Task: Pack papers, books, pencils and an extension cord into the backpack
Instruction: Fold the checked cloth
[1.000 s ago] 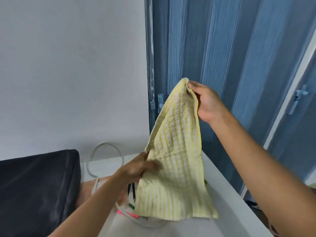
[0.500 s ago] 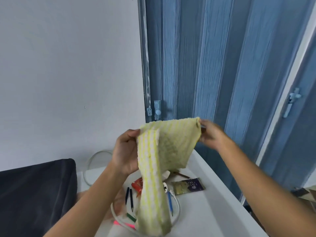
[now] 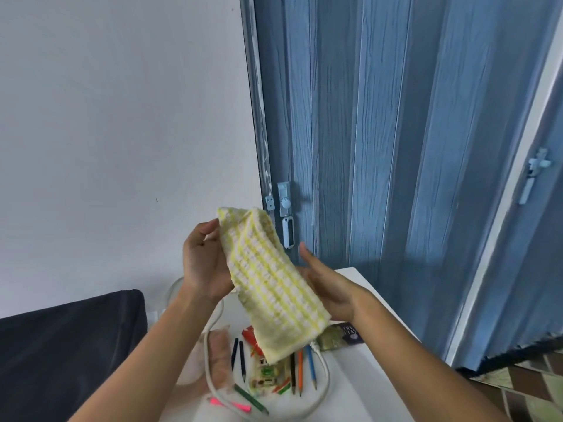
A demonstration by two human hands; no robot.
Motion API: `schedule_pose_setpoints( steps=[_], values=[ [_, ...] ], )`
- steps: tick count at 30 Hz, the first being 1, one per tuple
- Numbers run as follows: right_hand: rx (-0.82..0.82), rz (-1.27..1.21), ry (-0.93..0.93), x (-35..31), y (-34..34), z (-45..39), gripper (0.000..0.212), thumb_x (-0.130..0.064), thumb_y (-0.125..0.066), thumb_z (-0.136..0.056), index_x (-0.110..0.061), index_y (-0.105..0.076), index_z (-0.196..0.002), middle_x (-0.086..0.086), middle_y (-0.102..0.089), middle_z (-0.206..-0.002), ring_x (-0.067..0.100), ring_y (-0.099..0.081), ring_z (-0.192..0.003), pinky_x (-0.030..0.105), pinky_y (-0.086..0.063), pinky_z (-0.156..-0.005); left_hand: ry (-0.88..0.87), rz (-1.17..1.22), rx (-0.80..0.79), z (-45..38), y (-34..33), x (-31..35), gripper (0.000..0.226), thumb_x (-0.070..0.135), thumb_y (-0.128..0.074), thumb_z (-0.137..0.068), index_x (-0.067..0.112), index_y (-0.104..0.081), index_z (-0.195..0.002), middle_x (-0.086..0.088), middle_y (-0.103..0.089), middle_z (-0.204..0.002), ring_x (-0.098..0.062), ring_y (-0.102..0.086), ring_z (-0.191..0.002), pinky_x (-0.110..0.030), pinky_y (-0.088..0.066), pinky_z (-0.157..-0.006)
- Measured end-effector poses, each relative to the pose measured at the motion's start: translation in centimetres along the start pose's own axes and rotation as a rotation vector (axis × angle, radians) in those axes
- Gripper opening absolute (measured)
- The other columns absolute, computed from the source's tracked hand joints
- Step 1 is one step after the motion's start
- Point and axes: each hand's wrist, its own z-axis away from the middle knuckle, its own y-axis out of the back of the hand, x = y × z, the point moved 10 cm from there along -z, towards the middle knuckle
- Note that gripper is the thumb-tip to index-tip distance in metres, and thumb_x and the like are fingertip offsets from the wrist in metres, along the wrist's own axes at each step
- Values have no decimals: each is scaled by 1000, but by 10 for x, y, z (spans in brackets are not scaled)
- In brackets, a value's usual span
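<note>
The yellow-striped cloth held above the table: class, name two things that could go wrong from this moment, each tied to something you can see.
1. The cloth hangs over the pencils and white cord; lowered, it might drag or scatter them.
2. The left hand pinches only the top edge, and the right hand lies open beneath, so the cloth could slip.

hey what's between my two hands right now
In the head view, the folded yellow-striped cloth lies between them: the left hand pinches its top edge and the right hand supports it from the other side.
</note>
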Motion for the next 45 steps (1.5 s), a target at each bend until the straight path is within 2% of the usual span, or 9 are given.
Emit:
schedule_pose_setpoints(
  steps=[6, 10, 20, 29, 31, 34, 38, 41, 45],
  values=[
    [181, -105, 176, -24, 9, 5, 25, -25, -69, -74, -15, -64, -96, 4, -70, -77, 18, -66, -68, 33, -52, -68, -4, -21, -42, 6, 7, 10, 31, 29, -73, -58, 17, -60, -84, 1, -59, -80, -19, -60, -74, -29, -48, -72],
    [308, -348, 437, -59, 35, 16, 24, -8, -63, -80, -15, -63, -103, 6, -72, -89, 22, -68, -84, 39, -51, -77, 5, -18, -23, 10, 12, 11, 30, 27, -72, -58, 17, -60, -83, 0, -60, -79, -19, -62, -71, -28, -52, -70],
    [375, -140, 223, -26, 16, -3, 2, -9, -61, -91, -11, -62, -92, 13, -65, -86, 27, -64, -73, 38, -57, -68, 25, -23, -15, 17, 17, 10, 31, 26, -75, -56, 18, -60, -82, 3, -57, -78, -17, -58, -72, -29, -45, -74],
    [629, 182, 385, -50, 25, 20, 10, -3, -65, -88, -9, -67, -80, 6, -65, -71, 13, -60, -55, 26, -50, -54, 16, -88, 53, 30, 25, 19, 15, 18, -71, -57, 15, -60, -67, 2, -57, -70, -17, -59, -64, -26, -52, -63],
    [702, 222, 424, -59, 35, 28, 9, -1, -65, -87, -8, -70, -88, 8, -67, -80, 14, -62, -63, 27, -51, -58, 10, -269, 134, 30, 30, 22, 6, 7, -54, -73, 9, -58, -75, -6, -61, -74, -22, -62, -69, -30, -55, -65],
    [830, 496, 447, -77, 50, 42, 17, -7, -63, -90, -9, -71, -106, 6, -68, -102, 17, -64, -86, 22, -50, -64, -53, -619, 408, 30, 62, 41, 27, -8, -38, -83, 7, -56, -96, -13, -59, -85, -26, -57, -78, -35, -50, -70],
    [860, 716, 441, -94, 58, 55, 17, -10, -57, -93, -15, -73, -95, -3, -66, -102, 14, -59, -98, 26, -45, -80, 2, -747, 576, 35, 94, 53, 18, 1, -39, -93, 9, -53, -85, -6, -44, -77, -18, -42, -69, -30, -36, -64],
    [786, 527, 442, -99, 60, 58, 14, -8, -63, -89, -18, -72, -87, 4, -70, -99, 20, -65, -89, 36, -55, -76, 44, -623, 583, 34, 98, 52, 23, 1, -44, -94, 6, -51, -72, -9, -45, -85, -22, -47, -72, -34, -44, -68],
    [612, 54, 473, -103, 47, 61, 19, 4, -62, -86, -10, -70, -96, 8, -69, -83, 16, -66, -70, 26, -53, -56, 47, -564, 553, 35, 92, 60, 26, -9, -53, -86, 10, -53, -104, -9, -49, -92, -22, -52, -78, -38, -49, -69]
  ],
)
